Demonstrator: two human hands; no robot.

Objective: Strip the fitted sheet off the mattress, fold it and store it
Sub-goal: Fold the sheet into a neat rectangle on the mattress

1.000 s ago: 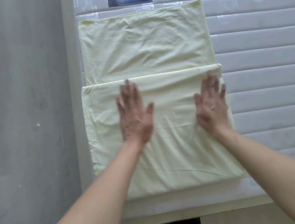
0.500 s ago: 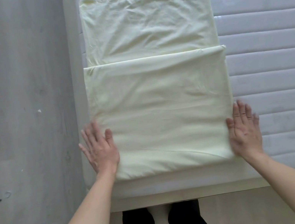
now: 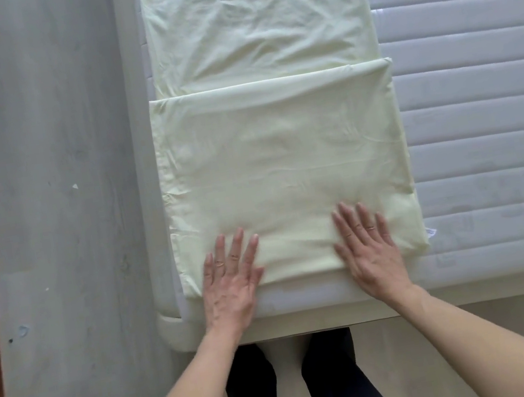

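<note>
Sheet: pale yellow folded fitted sheet point(image 3: 283, 167) lies on the white quilted mattress point(image 3: 484, 126), near its left edge.
Left hand point(image 3: 229, 283): flat on the sheet's near edge, fingers straight and spread.
Right hand point(image 3: 371, 249): likewise flat, fingers apart.

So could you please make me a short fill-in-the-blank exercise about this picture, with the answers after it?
1. Both hands lie flat on the near edge of the pale ____ sheet.
2. The sheet rests on a quilted white ____.
3. The fingers of the left hand and the right hand are ____, not curled.
4. To the left of the mattress lies the grey ____.

Missing words: yellow; mattress; straight; floor
</note>
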